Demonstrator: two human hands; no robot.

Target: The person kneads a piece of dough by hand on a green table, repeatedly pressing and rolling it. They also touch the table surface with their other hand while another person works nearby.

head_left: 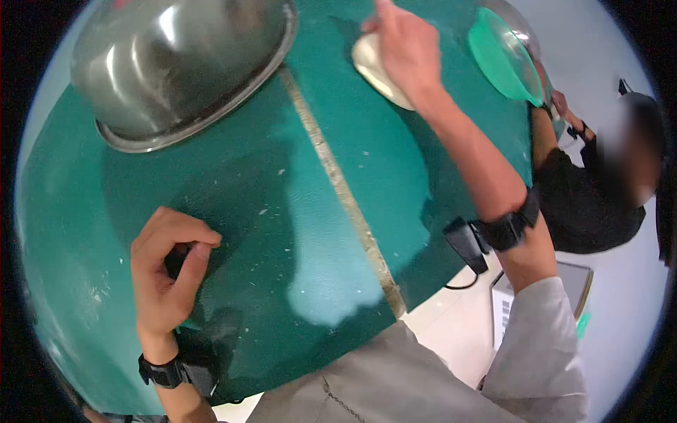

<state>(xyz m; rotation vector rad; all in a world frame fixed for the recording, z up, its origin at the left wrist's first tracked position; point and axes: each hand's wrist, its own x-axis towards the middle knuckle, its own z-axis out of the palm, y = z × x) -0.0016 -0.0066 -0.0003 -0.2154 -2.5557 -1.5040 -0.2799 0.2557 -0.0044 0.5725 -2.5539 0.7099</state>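
Observation:
My right hand (409, 53) is at the far side of the green table, over a pale, smooth piece of what looks like dough (370, 60). It covers the right part of that piece. One finger points away from me; the fingertips are blurred, and whether they grip the piece is hidden. My left hand (169, 271) rests low over the left part of the table. Its fingers are curled in and the thumb comes close to the index finger. Nothing shows in the dark gap between them. Both wrists wear black straps with small devices.
A large metal bowl (183, 63) lies tipped at the upper left. A pale strip (338, 183) crosses the green tabletop (233, 282), which has white specks. A green basin (497, 60) stands at the upper right, by another person (585, 190) in black.

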